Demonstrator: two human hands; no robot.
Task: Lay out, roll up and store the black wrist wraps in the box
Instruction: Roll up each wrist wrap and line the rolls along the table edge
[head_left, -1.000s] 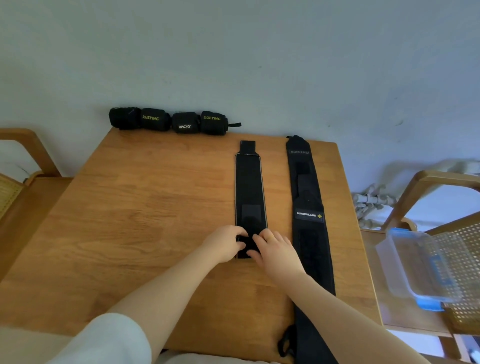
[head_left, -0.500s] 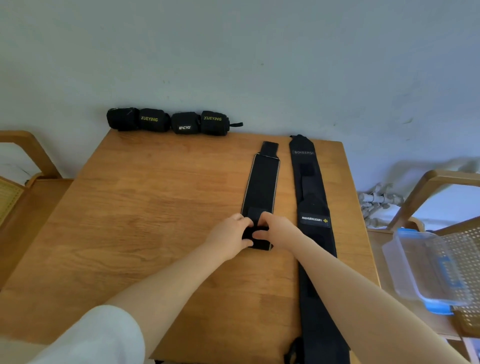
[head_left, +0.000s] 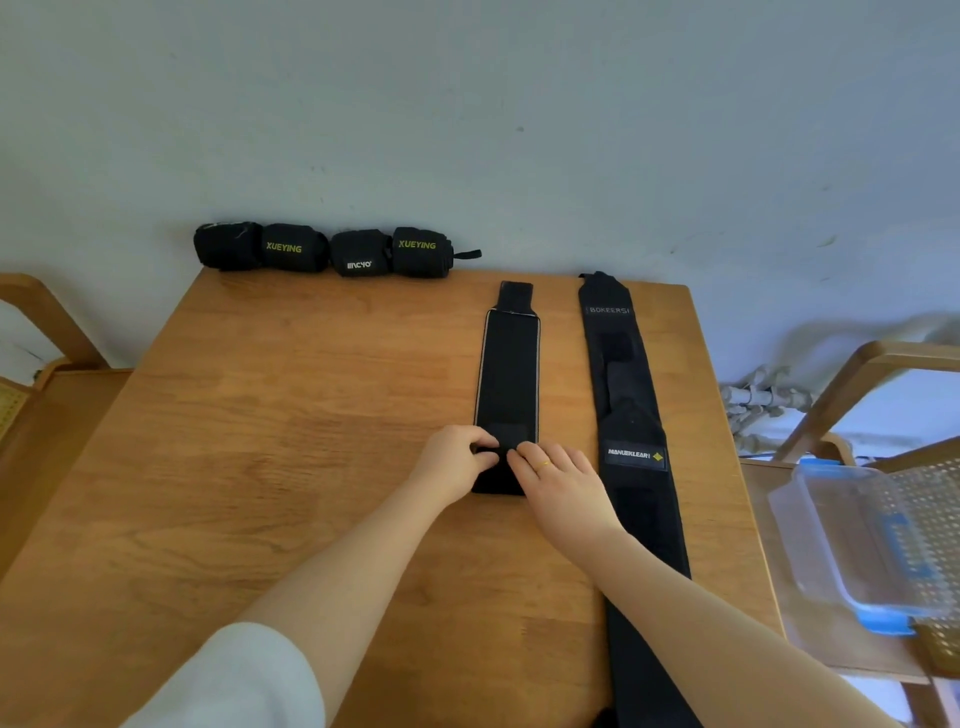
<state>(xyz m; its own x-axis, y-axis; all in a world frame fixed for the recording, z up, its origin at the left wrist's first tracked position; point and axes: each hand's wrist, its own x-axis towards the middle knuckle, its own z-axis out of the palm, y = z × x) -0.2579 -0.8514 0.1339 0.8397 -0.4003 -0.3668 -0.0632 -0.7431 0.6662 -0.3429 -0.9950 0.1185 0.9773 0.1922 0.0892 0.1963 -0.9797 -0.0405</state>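
White sleeve at bottom left, both bare forearms reaching forward over the wooden tabletop, warm grain, rectangular. Left hand has fingers curled on the near end of the short black wrap, pinching the folded end; right hand, thin ring on one finger, fingertips curled onto the same fold from the other side. Near end of that wrap looks doubled over under the fingers, rest lies flat and straight toward the wall, pale piping along both edges, narrow tab at the far end. Just right of it, apart, a longer black wrap runs the table's full depth and off the near edge, matte fabric, "MANUEKLEAR" label mid-length, "BOKEERSI" print near the far tip; right forearm crosses over its near part. Off the table's right edge, clear plastic box with blue clips sits on a cane-seat wooden chair, blurred. Another wooden chair at left. At the far edge against the grey wall, four rolled black wraps in a touching row, two marked "XUEYING" in yellow, a loop sticking out at the right end.
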